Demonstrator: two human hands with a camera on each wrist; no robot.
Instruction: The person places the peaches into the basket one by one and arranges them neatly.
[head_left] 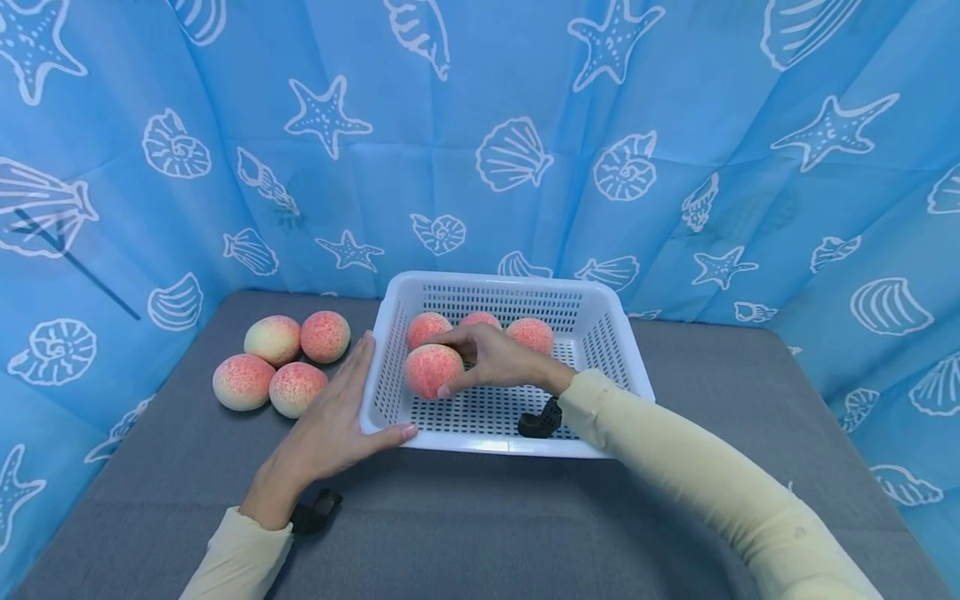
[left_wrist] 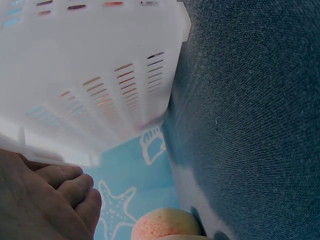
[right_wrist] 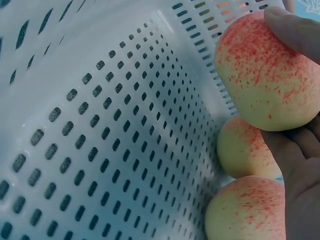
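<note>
My right hand (head_left: 501, 357) grips a pink-and-cream peach (head_left: 434, 372) between thumb and fingers, over the left part of the white plastic basket (head_left: 504, 447). In the right wrist view this peach (right_wrist: 270, 75) is held above the basket floor, with other peaches below it. Three peaches, among them one at the right (head_left: 531, 335), sit along the basket's far side, partly hidden by the hand. My left hand (head_left: 333, 425) rests against the basket's near left corner, its fingers extended along the left side and its thumb at the front rim.
Several peaches (head_left: 243, 382) lie in a cluster on the grey cloth-covered table (head_left: 480, 533), left of the basket. A blue curtain (head_left: 420, 167) with white shells and starfish hangs behind the table and along its sides. Each wrist wears a black device (head_left: 317, 512).
</note>
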